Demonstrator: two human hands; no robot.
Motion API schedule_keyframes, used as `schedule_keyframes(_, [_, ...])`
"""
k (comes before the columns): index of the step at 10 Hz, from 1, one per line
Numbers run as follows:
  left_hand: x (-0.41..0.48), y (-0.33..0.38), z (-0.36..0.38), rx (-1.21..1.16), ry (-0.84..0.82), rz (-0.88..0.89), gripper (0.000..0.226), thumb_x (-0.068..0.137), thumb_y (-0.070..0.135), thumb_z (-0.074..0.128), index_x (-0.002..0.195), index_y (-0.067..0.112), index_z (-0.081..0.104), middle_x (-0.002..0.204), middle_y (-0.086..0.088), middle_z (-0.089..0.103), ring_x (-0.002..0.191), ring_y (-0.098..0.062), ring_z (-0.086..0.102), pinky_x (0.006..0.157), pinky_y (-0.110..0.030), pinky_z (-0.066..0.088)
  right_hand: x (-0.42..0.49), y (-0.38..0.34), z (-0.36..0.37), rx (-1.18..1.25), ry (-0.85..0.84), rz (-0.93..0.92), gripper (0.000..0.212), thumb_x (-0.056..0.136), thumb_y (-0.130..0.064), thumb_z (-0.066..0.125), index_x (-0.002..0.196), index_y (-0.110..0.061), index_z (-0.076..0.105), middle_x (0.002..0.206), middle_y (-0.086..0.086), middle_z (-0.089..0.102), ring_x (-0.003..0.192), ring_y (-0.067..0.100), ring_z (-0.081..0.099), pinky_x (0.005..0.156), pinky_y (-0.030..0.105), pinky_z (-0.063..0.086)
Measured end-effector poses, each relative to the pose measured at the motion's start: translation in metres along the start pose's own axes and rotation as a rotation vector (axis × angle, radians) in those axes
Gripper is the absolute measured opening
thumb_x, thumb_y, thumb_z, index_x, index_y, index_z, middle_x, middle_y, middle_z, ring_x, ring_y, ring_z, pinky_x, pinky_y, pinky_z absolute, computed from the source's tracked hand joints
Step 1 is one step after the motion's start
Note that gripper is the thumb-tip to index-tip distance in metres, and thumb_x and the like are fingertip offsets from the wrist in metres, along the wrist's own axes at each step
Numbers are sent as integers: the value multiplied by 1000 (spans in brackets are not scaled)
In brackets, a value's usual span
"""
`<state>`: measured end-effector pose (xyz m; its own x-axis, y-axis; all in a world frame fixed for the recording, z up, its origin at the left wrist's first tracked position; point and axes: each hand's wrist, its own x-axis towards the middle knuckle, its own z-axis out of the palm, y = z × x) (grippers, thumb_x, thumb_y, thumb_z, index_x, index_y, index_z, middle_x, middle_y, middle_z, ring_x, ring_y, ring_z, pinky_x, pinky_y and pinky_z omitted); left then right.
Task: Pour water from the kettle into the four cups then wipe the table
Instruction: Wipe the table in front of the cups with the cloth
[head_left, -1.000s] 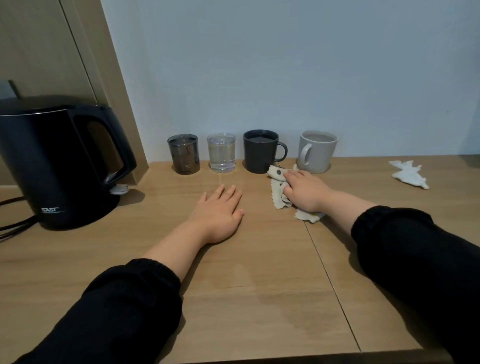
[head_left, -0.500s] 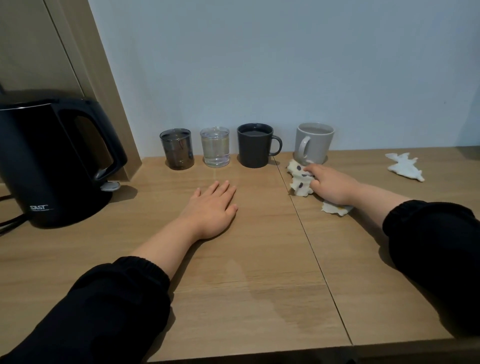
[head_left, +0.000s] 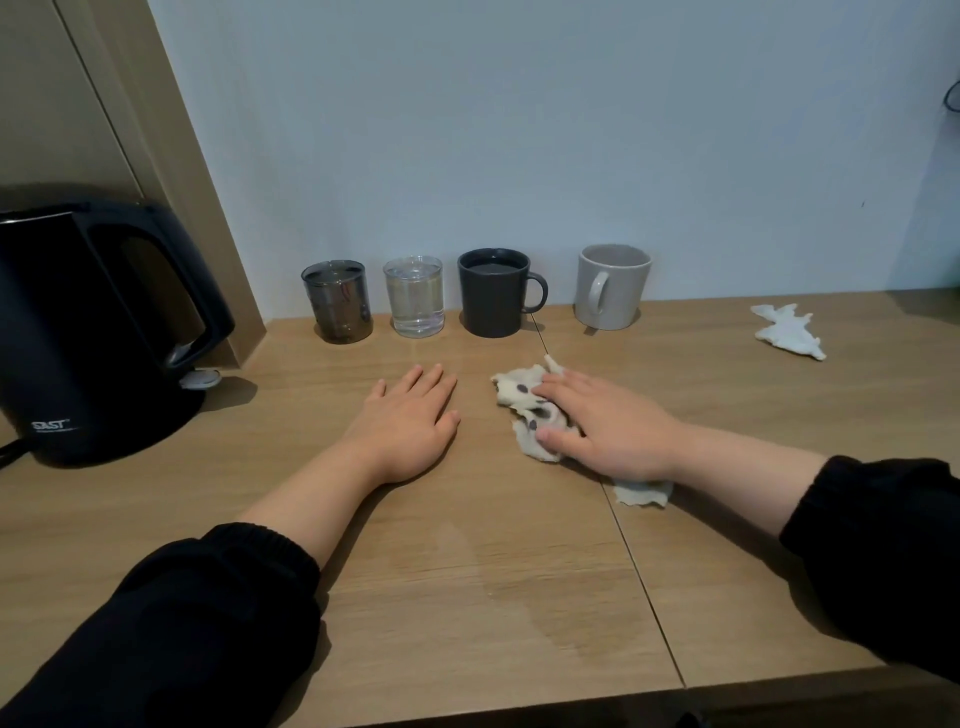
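Note:
A black kettle (head_left: 88, 332) stands at the left on the wooden table (head_left: 467, 597). Along the wall stand a smoky glass (head_left: 337, 304), a clear glass (head_left: 414, 297) with water, a dark mug (head_left: 493, 293) and a grey mug (head_left: 613, 286). My right hand (head_left: 608, 426) presses flat on a crumpled white cloth with dark spots (head_left: 524, 400) in front of the dark mug. My left hand (head_left: 410, 421) lies flat on the table beside it, fingers apart, holding nothing.
A second crumpled white tissue (head_left: 787, 332) lies at the far right of the table. A seam runs across the tabletop between the two mugs toward the front edge. A faint damp patch (head_left: 561, 603) shows near the front. A wooden door frame stands behind the kettle.
My right hand has slid the cloth back from the grey mug toward the left and nearer to me. My left hand has stayed flat in place.

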<state>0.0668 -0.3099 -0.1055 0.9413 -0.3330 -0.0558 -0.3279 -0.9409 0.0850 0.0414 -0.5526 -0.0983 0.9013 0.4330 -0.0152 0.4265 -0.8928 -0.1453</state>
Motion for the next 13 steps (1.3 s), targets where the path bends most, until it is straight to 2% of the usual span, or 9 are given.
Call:
schedule_keyframes(1, [0, 0, 0, 4, 2, 4, 56, 101, 43, 19, 152, 26, 5, 160, 5, -1, 147, -14, -2, 118, -45, 4, 8, 22, -7, -23, -29, 61, 71, 99, -61, 35, 157, -23, 23, 166, 1, 16, 152, 17, 16, 122, 36, 15])
schedule_keyframes(3, [2, -2, 2, -9, 8, 6, 56, 101, 43, 20, 152, 27, 6, 160, 5, 0, 146, -14, -1, 118, -44, 4, 57, 42, -3, -50, 9, 374, 63, 102, -45, 24, 158, -15, 19, 166, 11, 16, 151, 31, 16, 120, 47, 19])
schedule_keyframes(5, [3, -3, 2, -18, 13, -1, 56, 100, 43, 21, 152, 26, 9, 160, 5, 2, 147, -14, 1, 117, -44, 5, 16, -18, 6, -41, -83, 146, 58, 105, -44, 22, 159, -31, 8, 168, 1, 1, 154, 25, 2, 123, 47, 7])
schedule_keyframes(6, [2, -2, 3, -9, 1, -7, 56, 101, 43, 18, 152, 26, 8, 160, 4, 1, 147, -15, 1, 117, -44, 4, -19, -6, 0, -12, -78, 30, 54, 106, -45, 24, 158, -36, 11, 167, -4, 5, 153, 18, 4, 123, 43, 6])
schedule_keyframes(8, [-12, -1, 1, -37, 1, -8, 54, 101, 42, 19, 152, 25, 10, 160, 2, 4, 147, -17, 2, 117, -42, 4, 2, 28, -2, -51, 9, 731, 60, 102, -46, 16, 157, -22, 20, 165, 12, 16, 150, 34, 15, 118, 59, 11])
schedule_keyframes(9, [-32, -12, -3, -97, -18, 87, 51, 103, 32, 27, 152, 21, 15, 160, 0, 9, 146, -15, 4, 117, -34, 2, 13, -38, 12, -37, -1, 654, 64, 102, -50, 15, 158, -19, 15, 167, 13, 10, 150, 37, 11, 118, 56, 14])
schedule_keyframes(11, [-104, -84, -5, -157, -15, 51, 51, 102, 29, 33, 151, 22, 19, 158, 5, 14, 145, -10, 7, 116, -27, 3, -60, -119, 20, -43, -91, -116, 57, 105, -50, 19, 159, -35, 7, 167, -7, -1, 154, 17, -2, 123, 42, 3])
schedule_keyframes(12, [-146, -121, -6, -137, -14, -31, 54, 101, 38, 34, 150, 26, 18, 158, 8, 12, 145, -8, 5, 119, -31, 4, -39, -92, 15, -61, -78, 112, 56, 105, -48, 17, 159, -34, 10, 168, -3, 4, 154, 19, 3, 122, 47, 5])
schedule_keyframes(13, [-183, -150, -7, -131, 6, -93, 56, 99, 42, 35, 150, 29, 18, 157, 12, 11, 145, -6, 4, 118, -28, 3, 7, -115, 20, -63, -40, 548, 62, 103, -47, 14, 159, -20, 12, 167, 13, 8, 151, 37, 9, 119, 55, 10])
